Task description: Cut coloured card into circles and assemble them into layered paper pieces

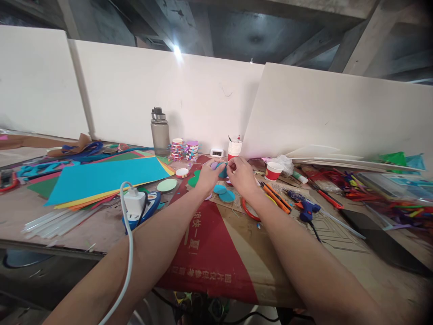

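Note:
My left hand is closed around a small blue paper piece over the middle of the table. At its right edge, my right hand has thumb and fingers pinched together; what lies between these fingertips is too small to make out. Below the hands lie blue paper circles on a cardboard sheet. Left of my left hand is a green paper piece, with a pale green circle farther left. Behind the hands stand a small digital clock and stacked paper cups.
Coloured paper sheets, glue sticks and a power strip with a white cable occupy the left. On the right are a paper cup, a blue glue gun and orange-black cutters. A bottle stands behind.

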{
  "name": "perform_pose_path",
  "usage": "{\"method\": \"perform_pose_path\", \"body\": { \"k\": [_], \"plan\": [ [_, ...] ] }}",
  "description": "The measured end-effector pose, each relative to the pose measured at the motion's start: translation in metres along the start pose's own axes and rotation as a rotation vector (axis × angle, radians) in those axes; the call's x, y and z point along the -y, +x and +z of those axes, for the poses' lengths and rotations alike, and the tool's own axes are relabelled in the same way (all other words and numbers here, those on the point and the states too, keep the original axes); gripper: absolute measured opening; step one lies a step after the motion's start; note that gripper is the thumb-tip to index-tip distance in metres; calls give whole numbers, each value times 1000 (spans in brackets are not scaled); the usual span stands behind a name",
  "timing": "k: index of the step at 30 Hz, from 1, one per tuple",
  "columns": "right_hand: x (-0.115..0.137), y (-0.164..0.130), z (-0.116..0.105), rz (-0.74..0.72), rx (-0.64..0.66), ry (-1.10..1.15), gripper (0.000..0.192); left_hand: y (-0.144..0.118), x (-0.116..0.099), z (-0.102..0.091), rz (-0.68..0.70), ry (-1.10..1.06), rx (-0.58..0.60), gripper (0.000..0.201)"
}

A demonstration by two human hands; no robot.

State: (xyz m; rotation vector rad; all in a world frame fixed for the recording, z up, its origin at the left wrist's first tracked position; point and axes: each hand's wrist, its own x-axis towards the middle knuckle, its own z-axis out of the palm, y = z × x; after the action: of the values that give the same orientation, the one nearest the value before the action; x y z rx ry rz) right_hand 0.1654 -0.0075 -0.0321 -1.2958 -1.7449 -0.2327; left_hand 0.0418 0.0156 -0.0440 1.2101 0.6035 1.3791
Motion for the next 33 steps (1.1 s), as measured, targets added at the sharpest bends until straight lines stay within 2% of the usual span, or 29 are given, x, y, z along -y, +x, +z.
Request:
{"method": "perform_pose_path", "body": {
  "k": [5,9,17,25,28,33],
  "plan": [
    [0,0,-2,25,-22,122,7,3,1,-1,33,4,-32,37],
    [-1,1,-4,46,-58,159,9,4,2,-2,47,28,-1,34],
    [-3,2,-8,-80,9,-111,15,2,0,-1,63,30,25,32],
    [3,0,-13,-216,57,-363,15,0,-2,2,-32,12,-11,38],
    [3,-1,-12,-212,46,-388,14,-1,-3,3,-56,18,-4,37],
    [6,-1,-11,-115,48,-376,14,-2,-4,5,-49,47,9,34]
  ]
}}
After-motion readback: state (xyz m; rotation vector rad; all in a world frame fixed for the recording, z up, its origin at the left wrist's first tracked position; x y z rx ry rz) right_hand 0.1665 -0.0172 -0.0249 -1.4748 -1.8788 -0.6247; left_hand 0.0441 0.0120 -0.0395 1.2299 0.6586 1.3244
